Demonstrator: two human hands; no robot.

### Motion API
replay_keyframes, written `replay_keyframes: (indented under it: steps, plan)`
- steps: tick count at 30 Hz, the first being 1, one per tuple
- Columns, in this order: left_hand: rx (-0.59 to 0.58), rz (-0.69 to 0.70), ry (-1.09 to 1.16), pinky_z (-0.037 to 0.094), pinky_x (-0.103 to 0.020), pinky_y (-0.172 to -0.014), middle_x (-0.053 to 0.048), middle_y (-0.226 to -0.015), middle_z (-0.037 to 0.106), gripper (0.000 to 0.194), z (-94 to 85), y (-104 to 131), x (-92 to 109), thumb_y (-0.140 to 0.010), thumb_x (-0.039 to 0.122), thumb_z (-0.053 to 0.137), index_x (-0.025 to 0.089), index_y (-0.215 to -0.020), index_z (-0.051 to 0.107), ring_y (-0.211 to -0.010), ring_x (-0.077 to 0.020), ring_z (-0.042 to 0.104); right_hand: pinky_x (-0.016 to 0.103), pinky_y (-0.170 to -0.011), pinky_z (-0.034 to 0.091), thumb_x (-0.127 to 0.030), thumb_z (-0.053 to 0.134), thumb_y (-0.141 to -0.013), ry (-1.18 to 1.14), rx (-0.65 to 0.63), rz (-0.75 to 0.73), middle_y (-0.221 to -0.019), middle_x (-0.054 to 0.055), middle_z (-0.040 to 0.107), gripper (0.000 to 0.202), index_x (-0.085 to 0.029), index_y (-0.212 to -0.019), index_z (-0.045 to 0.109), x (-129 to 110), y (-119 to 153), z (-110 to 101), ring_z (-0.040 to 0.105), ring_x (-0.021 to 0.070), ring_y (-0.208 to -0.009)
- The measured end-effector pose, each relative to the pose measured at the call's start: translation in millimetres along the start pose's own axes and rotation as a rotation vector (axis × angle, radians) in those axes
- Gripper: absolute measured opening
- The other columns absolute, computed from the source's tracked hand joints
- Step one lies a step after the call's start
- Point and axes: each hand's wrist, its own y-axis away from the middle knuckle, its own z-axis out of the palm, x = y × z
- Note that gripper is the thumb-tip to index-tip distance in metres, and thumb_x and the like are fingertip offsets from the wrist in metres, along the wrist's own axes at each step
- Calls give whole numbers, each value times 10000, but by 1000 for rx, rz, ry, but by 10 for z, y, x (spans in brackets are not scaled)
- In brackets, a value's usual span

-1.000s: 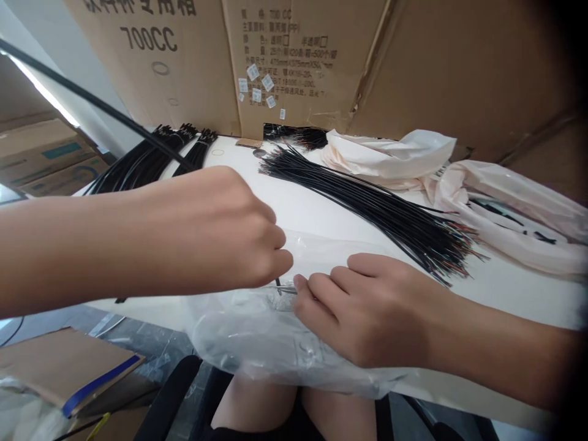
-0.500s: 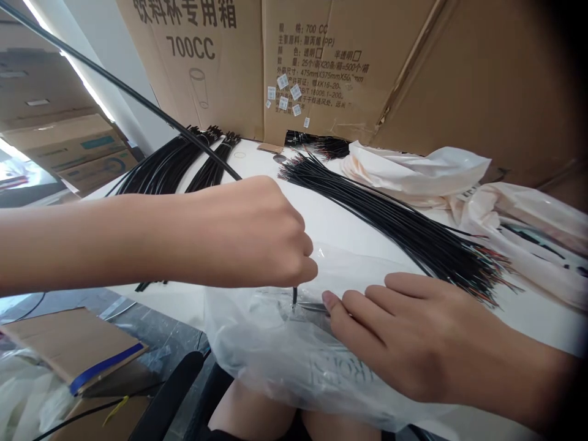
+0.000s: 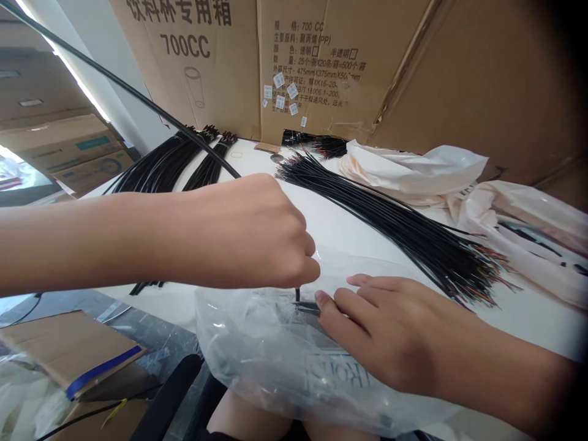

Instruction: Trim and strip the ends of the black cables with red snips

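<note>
My left hand [image 3: 271, 236] is closed in a fist round a black cable [image 3: 184, 130]; its long part runs to the upper left and its short end points down below my fingers. My right hand [image 3: 390, 324] is closed on a small metal tool with pointed blades [image 3: 307, 307], whose handles are hidden by my palm. The blades lie at the cable's lower end. Under both hands spreads a clear plastic bag [image 3: 257, 355] with green print, over the table's front edge and my lap.
Black cables with stripped coloured ends [image 3: 376, 208] lie on the white table [image 3: 316, 211]. More black bundles [image 3: 156, 162] are at the left. White plastic bags [image 3: 422, 168] lie at the right, before a large carton [image 3: 229, 79]. Cardboard [image 3: 68, 349] sits at lower left.
My right hand and the tool have moved slightly left, and the blades now meet the cable's end. The fingers of my right hand have shifted. The view has moved a little.
</note>
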Motion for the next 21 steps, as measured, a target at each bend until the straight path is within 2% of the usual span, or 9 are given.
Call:
replay_keyframes:
  steps: [3, 8, 15, 18, 21]
  plan:
    - [7, 10, 4, 171, -295, -504, 9, -546, 492, 232, 15, -4, -16, -820, 56, 524, 175, -621, 531, -506, -87, 380, 294, -421, 358, -57, 505, -795, 2, -13, 2, -608, -4, 559, 151, -139, -864, 612, -8, -13, -2, 533, 166, -465]
    - [34, 40, -12, 174, -281, -508, 9, -545, 515, 237, 33, -10, -33, -832, 65, 514, 177, -625, 530, -510, -90, 379, 284, -418, 299, -83, 506, -799, 26, 1, -16, -586, -7, 543, 112, -138, -844, 593, -45, -11, 12, 489, 148, -439]
    - [-121, -6, -57, 197, -284, -482, 15, -558, 537, 202, -15, -61, 2, -735, 20, 575, 205, -655, 567, -516, -102, 456, 278, -431, 263, -90, 508, -788, 91, 7, -55, -565, 18, 552, 89, -132, -795, 586, -73, -19, 19, 454, 139, -428]
    - [-178, -37, -84, 177, -295, -462, 14, -533, 529, 201, -30, -78, 29, -694, 21, 606, 215, -643, 588, -471, -106, 434, 275, -436, 250, -86, 513, -796, 106, -9, -51, -553, 10, 540, 83, -134, -784, 579, -71, -17, 9, 434, 130, -420]
    - [-185, -72, -90, 185, -299, -467, 21, -500, 522, 216, -26, -91, 35, -667, 13, 622, 219, -611, 590, -419, -104, 373, 276, -456, 258, -89, 495, -830, 73, -31, -11, -568, -3, 534, 93, -141, -800, 566, -58, 1, -26, 434, 122, -433]
